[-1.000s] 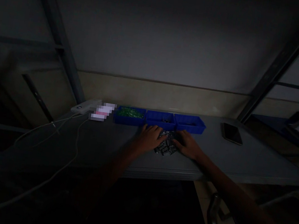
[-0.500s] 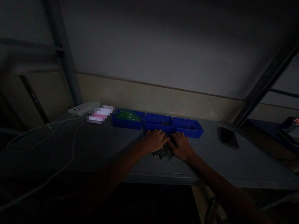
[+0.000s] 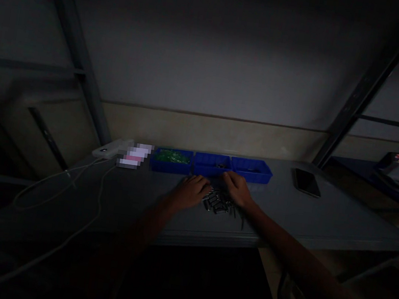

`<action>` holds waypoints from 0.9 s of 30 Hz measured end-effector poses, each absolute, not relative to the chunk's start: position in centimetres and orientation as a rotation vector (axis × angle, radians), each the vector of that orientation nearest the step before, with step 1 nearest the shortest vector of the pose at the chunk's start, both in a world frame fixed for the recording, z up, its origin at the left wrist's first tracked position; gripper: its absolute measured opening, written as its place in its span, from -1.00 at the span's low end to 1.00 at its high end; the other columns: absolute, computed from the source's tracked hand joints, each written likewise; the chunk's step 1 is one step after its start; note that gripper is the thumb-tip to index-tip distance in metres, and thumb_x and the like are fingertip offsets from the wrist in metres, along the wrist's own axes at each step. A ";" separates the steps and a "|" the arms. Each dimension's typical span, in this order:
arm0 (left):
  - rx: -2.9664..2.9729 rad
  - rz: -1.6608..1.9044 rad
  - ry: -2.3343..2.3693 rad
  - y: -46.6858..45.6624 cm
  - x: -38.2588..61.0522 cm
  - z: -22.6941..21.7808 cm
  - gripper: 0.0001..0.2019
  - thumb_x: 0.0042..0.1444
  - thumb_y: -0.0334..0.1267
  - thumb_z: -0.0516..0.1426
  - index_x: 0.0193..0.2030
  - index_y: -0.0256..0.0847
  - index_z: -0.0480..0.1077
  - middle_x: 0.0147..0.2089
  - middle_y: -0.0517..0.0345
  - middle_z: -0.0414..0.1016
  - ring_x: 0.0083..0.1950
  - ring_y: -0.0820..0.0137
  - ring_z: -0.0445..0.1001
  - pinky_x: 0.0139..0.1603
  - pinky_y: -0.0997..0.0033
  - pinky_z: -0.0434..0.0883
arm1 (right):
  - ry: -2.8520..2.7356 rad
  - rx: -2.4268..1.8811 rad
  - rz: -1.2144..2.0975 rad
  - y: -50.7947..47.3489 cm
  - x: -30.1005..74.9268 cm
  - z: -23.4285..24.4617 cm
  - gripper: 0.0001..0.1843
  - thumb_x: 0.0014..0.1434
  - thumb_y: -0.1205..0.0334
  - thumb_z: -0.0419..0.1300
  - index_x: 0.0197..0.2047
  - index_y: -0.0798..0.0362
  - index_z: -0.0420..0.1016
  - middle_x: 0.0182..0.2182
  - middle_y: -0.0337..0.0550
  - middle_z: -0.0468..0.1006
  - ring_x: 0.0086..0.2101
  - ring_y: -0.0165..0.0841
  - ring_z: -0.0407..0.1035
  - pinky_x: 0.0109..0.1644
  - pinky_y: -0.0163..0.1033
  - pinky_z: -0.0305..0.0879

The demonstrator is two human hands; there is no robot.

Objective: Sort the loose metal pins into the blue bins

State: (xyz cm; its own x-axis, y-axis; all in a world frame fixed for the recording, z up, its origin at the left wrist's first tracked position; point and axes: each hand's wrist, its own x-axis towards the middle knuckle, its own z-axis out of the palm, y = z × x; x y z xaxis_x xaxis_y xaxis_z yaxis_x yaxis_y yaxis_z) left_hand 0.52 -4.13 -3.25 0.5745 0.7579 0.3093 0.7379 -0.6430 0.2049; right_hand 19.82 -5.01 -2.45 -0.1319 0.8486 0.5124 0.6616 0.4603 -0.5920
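A loose pile of small shiny metal parts (image 3: 216,206) lies on the grey table; the dim light hides their exact kind. At the pile's left edge rests my left hand (image 3: 190,193), palm down with its fingers laid out and nothing visible in them. My right hand (image 3: 239,189) is above the right side of the pile, fingers curled together close to the front of the middle blue bin (image 3: 211,171). Whatever it may hold is hidden. A few small parts sit in that bin. The right blue bin (image 3: 253,178) holds a little something dark.
Green plastic material (image 3: 172,156) fills the left blue bin (image 3: 170,168). Farther left are a white power strip (image 3: 108,149), a lit, blurred-out item (image 3: 135,155) and white cables (image 3: 99,200). A dark phone (image 3: 306,182) lies on the right. Metal posts flank the table (image 3: 280,210).
My hands have moved apart, the left one leftward, uncovering more of the metal pile. The parts look more spread out. My right hand's fingers are more curled. The view has shifted slightly.
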 end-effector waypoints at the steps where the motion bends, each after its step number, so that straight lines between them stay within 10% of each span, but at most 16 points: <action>1: 2.751 0.581 1.312 -4.3 0.7 -3.2 -0.70 0.24 -0.08 -0.12 -0.05 -0.14 0.31 -0.04 0.10 0.39 0.03 0.29 0.34 0.04 0.21 0.24 | -1.807 -1.270 0.259 -5.4 20.3 -2.3 -0.54 0.27 0.02 -0.18 -0.33 0.10 0.43 -0.39 -0.13 0.50 -0.33 -0.34 0.37 -0.21 -0.25 0.23; 11: 2.675 0.790 1.441 -4.9 1.3 -2.9 -0.74 0.23 -0.14 -0.08 -0.06 -0.17 0.30 -0.03 0.09 0.41 0.03 0.28 0.32 0.00 0.23 0.23 | -2.236 -1.486 -0.098 -12.7 24.7 -3.6 -0.48 0.27 0.00 -0.18 0.16 0.12 0.19 0.07 0.07 0.32 0.06 -0.19 0.18 0.11 -0.03 0.11; 27: 2.933 0.670 1.181 -13.1 6.3 -2.1 -0.78 0.12 -0.08 0.05 -0.25 -0.17 0.37 -0.19 0.05 0.43 -0.03 0.20 0.27 -0.01 0.09 0.16 | -1.504 -1.447 0.392 -8.8 23.6 -3.6 -0.32 0.19 -0.25 -0.35 -0.36 0.05 0.41 -0.32 -0.06 0.50 -0.23 -0.24 0.33 -0.10 -0.17 0.21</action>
